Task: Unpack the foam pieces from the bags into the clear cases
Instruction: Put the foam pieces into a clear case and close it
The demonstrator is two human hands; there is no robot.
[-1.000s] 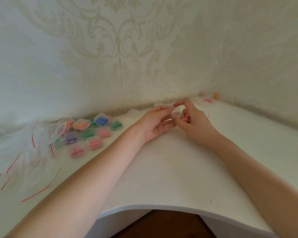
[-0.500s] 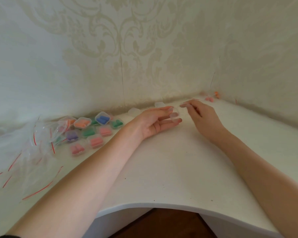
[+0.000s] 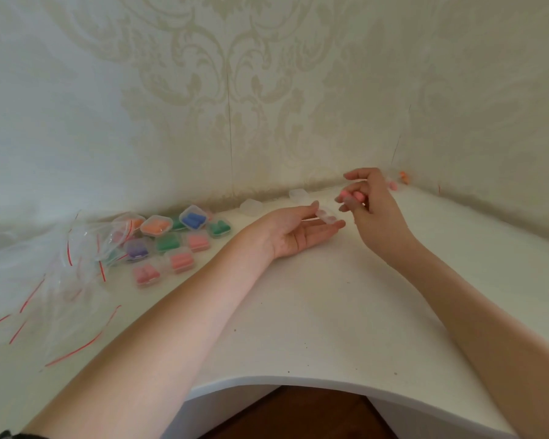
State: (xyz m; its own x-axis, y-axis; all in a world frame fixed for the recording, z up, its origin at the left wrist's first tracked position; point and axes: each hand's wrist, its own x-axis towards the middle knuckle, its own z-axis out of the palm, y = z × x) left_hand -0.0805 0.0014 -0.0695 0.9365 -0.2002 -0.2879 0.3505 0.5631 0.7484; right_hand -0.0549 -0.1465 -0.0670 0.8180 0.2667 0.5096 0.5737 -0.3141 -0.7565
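Observation:
My left hand point(image 3: 298, 229) lies palm-up on the white table, its fingertips holding a small clear case point(image 3: 327, 216). My right hand point(image 3: 370, 205) hovers just right of the case, fingers curled around pink foam pieces point(image 3: 351, 195). Two more clear cases point(image 3: 251, 205) point(image 3: 298, 194) sit by the wall behind the hands. A few pink and orange foam pieces point(image 3: 403, 178) lie in the far corner, partly hidden by my right hand.
Several filled cases point(image 3: 171, 239) with orange, blue, green, purple and pink foam cluster at the left. Beside them lies a heap of clear bags with red zip strips point(image 3: 61, 274). The table's curved front edge point(image 3: 298, 380) is near me; walls close in behind and right.
My right hand moved away to the far corner and now holds pink foam pieces, lifted beside the case. My left hand turned palm-up and stayed with the clear case at its fingertips.

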